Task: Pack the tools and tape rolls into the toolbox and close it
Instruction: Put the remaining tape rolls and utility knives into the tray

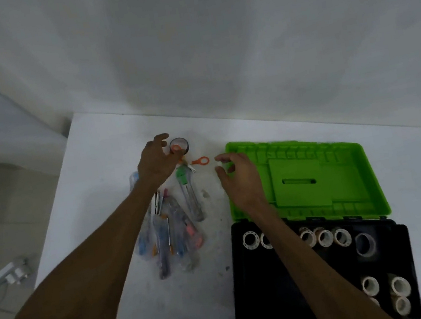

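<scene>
A person's left hand (156,160) reaches across a white worktop (109,153) to a dark tape roll (180,144) standing near the back wall, fingers curled at its near rim; whether they actually grip it cannot be told through the blur. The right hand (236,173) hovers with fingers spread and loosely bent, holding nothing, just beside the left edge of the toolbox's green lid (317,178). Between the two hands lie orange-handled scissors (200,161), and just below them a green-and-grey utility knife (189,193). Under the left forearm sits a pile of packaged tools (172,231) in clear wrapping, with blue, orange and pink handles. The toolbox (254,284) stands open at the right of the worktop, lid thrown back flat toward the wall. Its black base holds a row of white tape rolls (325,237) along the hinge side, a larger dark roll (365,244) at the row's right end, and more white rolls in the near right corner. On the floor at left lies a white power strip (4,276).
</scene>
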